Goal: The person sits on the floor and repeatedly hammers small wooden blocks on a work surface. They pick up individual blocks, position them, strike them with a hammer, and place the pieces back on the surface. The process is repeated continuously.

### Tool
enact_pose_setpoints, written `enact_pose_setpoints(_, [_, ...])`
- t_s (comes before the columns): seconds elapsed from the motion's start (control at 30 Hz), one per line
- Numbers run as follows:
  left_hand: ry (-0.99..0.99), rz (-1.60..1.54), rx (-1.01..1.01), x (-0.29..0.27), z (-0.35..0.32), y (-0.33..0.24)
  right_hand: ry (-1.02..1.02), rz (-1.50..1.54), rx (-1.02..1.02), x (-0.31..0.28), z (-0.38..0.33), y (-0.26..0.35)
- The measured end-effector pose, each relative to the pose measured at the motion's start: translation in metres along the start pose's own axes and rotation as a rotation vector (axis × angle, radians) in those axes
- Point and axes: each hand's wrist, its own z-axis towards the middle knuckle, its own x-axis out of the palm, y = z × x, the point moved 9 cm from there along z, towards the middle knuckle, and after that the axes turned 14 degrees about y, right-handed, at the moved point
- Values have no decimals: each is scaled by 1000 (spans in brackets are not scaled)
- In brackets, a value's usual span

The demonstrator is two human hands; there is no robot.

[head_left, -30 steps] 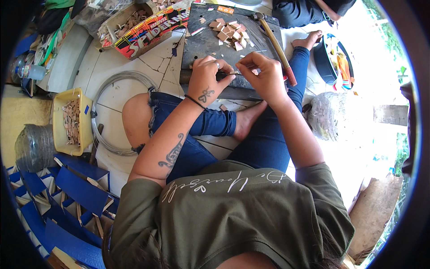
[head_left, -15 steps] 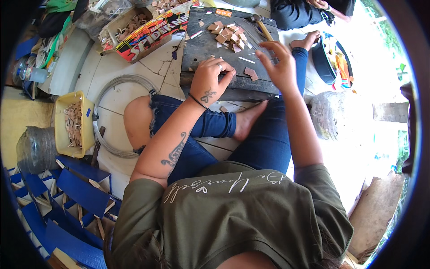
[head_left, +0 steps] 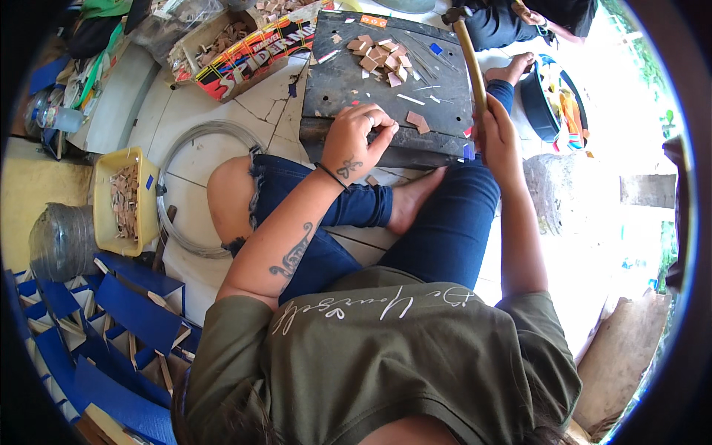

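Note:
My right hand (head_left: 497, 141) is wrapped round the wooden handle of a hammer (head_left: 470, 63), held upright past the right side of a low black work block (head_left: 345, 89). The hammer's dark head is at the far end, beyond the block. Over the block's near edge, my left hand (head_left: 357, 141) is closed in a pinch; whatever sits between the fingertips is too hidden to name. Small brown wooden pieces (head_left: 380, 56) lie heaped on the block's far half. A pair of flat pieces (head_left: 417, 122) rests just right of my left fingers. Thin metal rods (head_left: 424, 63) lie beside the heap.
A cardboard box (head_left: 248, 63) of wooden bits stands left of the block. Farther left are a coil of wire (head_left: 167, 200), a yellow bin (head_left: 100, 200) and stacked blue pieces (head_left: 137, 311). A black tub (head_left: 534, 104) and another person's leg (head_left: 486, 26) are at the far right.
My right hand has moved right and closed on the hammer, lifting it off the block. My left hand stays pinched near the block's front edge. A small blue piece now shows where the hammer lay.

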Motion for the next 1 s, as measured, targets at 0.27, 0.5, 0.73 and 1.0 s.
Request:
enact_pose_setpoints(0.27, [-30,61,10,1,-1,-4,229,-155,83,20,-105,71])
enact_pose_setpoints(0.5, [-33,60,2,3,-1,-2,222,-480,-123,30,-122,104])
enact_pose_setpoints(0.73, [-21,104,49,3,-2,-4,194,-522,-193,35,-126,107])
enact_pose_setpoints(1.0, [-66,127,81,2,-3,-7,188,-521,-229,33,-127,108])
